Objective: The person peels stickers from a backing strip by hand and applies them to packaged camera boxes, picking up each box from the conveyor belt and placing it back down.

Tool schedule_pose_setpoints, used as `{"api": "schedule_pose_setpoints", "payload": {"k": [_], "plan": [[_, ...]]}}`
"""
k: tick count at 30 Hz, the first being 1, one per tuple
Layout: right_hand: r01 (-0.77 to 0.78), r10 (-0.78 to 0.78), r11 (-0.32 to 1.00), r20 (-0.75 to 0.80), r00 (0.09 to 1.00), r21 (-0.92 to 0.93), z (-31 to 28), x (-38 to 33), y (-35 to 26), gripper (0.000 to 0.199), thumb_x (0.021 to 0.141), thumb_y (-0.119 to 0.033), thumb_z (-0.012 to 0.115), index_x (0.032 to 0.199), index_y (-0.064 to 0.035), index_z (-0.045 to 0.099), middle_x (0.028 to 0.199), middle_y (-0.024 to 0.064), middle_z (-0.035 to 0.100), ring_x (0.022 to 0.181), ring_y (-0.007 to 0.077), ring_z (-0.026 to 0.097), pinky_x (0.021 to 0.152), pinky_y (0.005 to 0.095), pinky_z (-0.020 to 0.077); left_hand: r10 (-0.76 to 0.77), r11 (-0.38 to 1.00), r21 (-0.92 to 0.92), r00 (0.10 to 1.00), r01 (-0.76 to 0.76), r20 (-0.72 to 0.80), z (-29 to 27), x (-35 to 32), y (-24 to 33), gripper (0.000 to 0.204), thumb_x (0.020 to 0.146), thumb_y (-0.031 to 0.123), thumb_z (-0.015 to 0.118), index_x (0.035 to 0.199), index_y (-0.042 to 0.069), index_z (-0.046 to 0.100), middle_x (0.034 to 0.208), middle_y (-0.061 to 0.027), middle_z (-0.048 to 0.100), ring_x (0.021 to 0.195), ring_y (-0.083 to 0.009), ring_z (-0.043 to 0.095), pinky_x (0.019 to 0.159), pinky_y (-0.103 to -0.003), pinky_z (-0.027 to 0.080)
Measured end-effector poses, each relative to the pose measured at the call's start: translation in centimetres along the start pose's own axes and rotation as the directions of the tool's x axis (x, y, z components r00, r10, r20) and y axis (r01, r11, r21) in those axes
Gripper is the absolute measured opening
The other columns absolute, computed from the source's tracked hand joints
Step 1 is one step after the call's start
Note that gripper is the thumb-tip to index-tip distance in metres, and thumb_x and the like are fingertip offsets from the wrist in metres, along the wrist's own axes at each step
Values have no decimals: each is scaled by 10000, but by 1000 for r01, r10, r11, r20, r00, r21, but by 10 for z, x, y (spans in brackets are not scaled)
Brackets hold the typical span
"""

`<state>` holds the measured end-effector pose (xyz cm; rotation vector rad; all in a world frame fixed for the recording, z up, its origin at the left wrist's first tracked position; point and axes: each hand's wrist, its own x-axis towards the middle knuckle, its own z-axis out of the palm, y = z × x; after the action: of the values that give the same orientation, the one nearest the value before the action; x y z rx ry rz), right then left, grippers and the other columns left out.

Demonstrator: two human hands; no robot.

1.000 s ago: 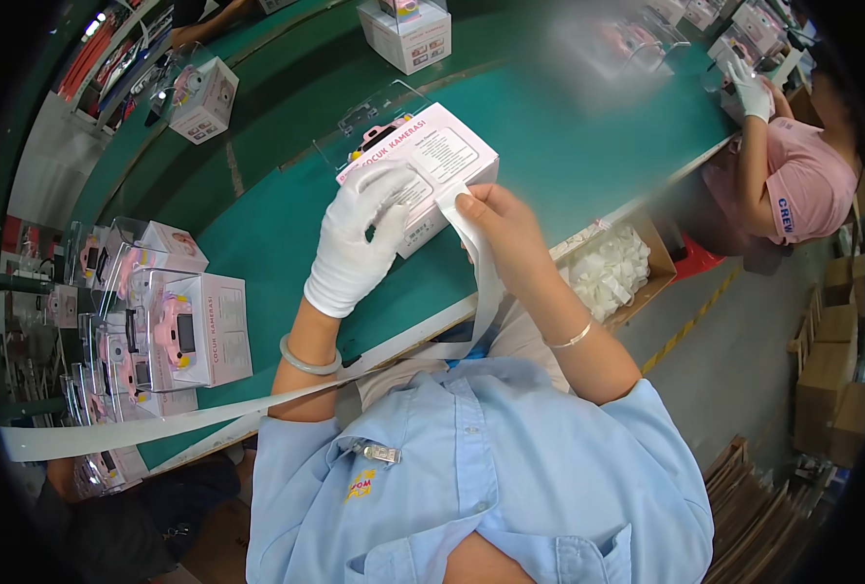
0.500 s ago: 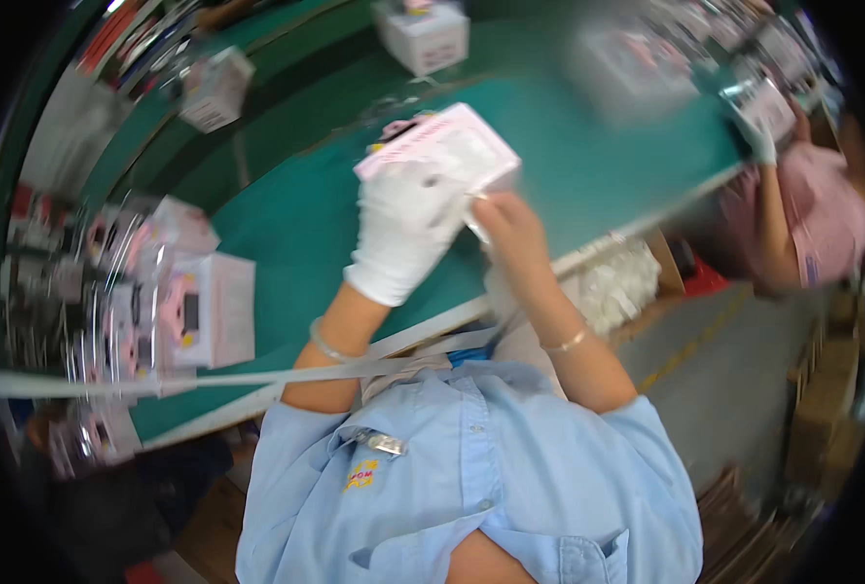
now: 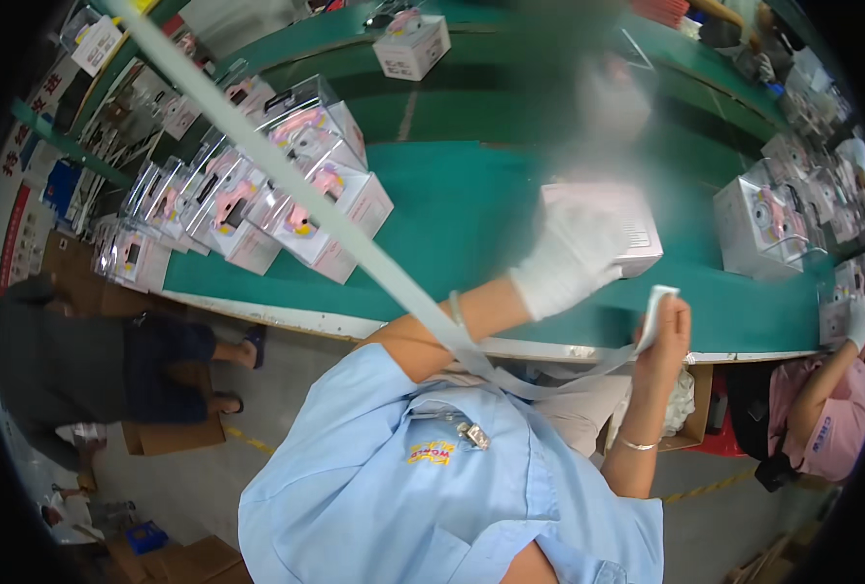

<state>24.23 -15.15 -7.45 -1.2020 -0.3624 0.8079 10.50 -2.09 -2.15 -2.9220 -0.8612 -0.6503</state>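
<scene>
My left hand [image 3: 571, 261], in a white glove, grips the near left side of a white and pink box [image 3: 639, 232] on the green table. A blurred haze hides the top of that box, and the glove hides part of its front. To the right of it and nearer to me, my bare right hand [image 3: 670, 336] pinches a small flat white piece [image 3: 656, 310] upright, apart from the box. A long pale translucent strip [image 3: 355, 238] crosses from the upper left over my left forearm, then curves toward my right hand.
Several boxes with clear covers and pink toy cameras [image 3: 301, 209] stand in rows on the left of the green table [image 3: 452, 209]. More such boxes [image 3: 758, 229] are at the right, beside a co-worker in pink [image 3: 817, 409]. Another box [image 3: 411, 49] sits farther back. An open carton [image 3: 685, 409] is below the table edge.
The view has swung left. My left hand has moved to the right with the box, which was tilted and is now level. My right hand has drawn away from it with the white piece.
</scene>
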Motion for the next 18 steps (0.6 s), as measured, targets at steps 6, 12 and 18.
{"api": "schedule_pose_setpoints", "payload": {"k": [6, 12, 18], "plan": [[94, -96, 995, 65, 993, 41, 8, 41, -17, 162, 923, -246, 527, 958, -89, 545, 916, 19, 557, 855, 96, 560, 684, 314, 567, -763, 339, -844, 646, 416, 11, 54, 7, -113, 466, 870, 349, 540, 1175, 2, 476, 1045, -101, 539, 1076, -206, 481, 931, -290, 368], [-20, 10, 996, 113, 994, 86, 24, 41, -4, 160, 929, -241, 508, 899, -83, 513, 973, 41, 566, 859, 133, 580, 660, 341, 579, -539, 47, -887, 760, 458, 364, 60, 42, -101, 658, 827, 293, 648, 1327, 41, 301, 1132, -90, 474, 988, -129, 505, 754, -291, 465], [36, -62, 986, 153, 986, 165, 50, 48, -1, 114, 923, -175, 501, 934, -62, 517, 1187, 127, 526, 939, 177, 584, 708, 350, 571, -587, 533, -835, 771, 140, -246, 29, 46, -120, 528, 713, 69, 712, 1167, 53, 445, 1135, -70, 425, 1006, -162, 479, 855, -297, 428]]}}
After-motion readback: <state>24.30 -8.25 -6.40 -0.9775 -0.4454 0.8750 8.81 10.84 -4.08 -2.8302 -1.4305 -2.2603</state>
